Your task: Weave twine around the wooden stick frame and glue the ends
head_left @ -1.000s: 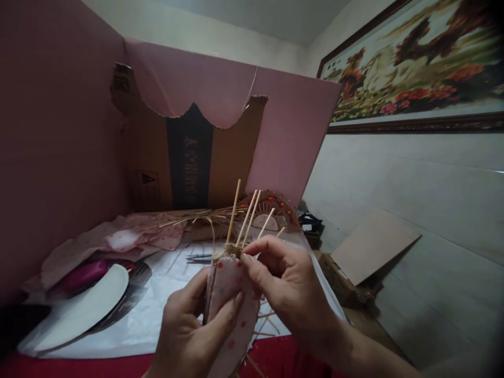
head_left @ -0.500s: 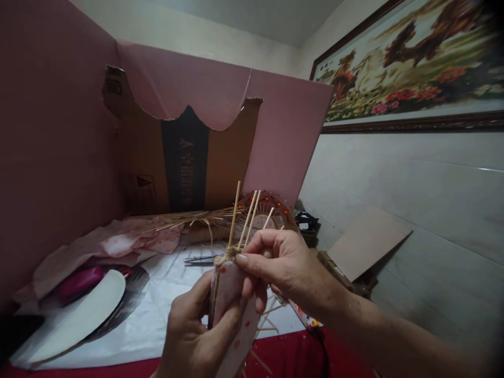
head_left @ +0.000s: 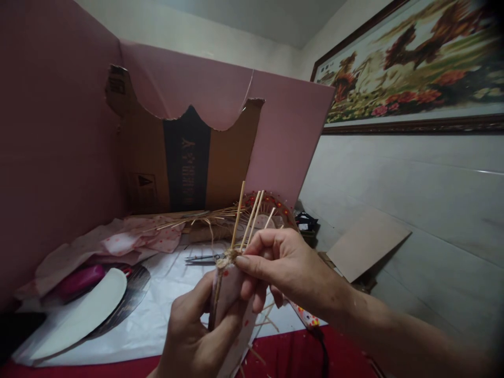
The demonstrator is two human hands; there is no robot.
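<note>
The right hand [head_left: 285, 268] is closed in a pinch, thumb and forefinger pressed together on the twine binding [head_left: 225, 259] at the top of a spotted cloth piece [head_left: 230, 291], while its other fingers are curled behind the cloth. The left hand [head_left: 197, 336] is clamped round the lower part of the same cloth piece, the thumb laid along its near face and the fingers wrapped from the left, so that the piece is held upright in the air above the near edge of the table, between the two hands. Several thin bamboo sticks [head_left: 238, 212] are gathered under the binding and fan upward and to the right from it; more stick ends are seen below the right hand. Under the hands a red tablecloth [head_left: 293, 357] is spread, and a white paper sheet [head_left: 157, 315] is laid over it. On the sheet, just beyond the binding, a pair of scissors [head_left: 200, 258] is placed. Farther back a loose bundle of sticks [head_left: 197, 214] and a round fan with red dots [head_left: 273, 202] are set, and to the left a heap of pink spotted cloth [head_left: 129, 240], a magenta object [head_left: 79, 278] and a white curved piece [head_left: 82, 312] are found. The table is enclosed by a cardboard box faced in pink [head_left: 189, 157]. On the tiled wall to the right a framed picture [head_left: 413, 68] is hung, and a cardboard sheet [head_left: 366, 244] is leaned below it.
</note>
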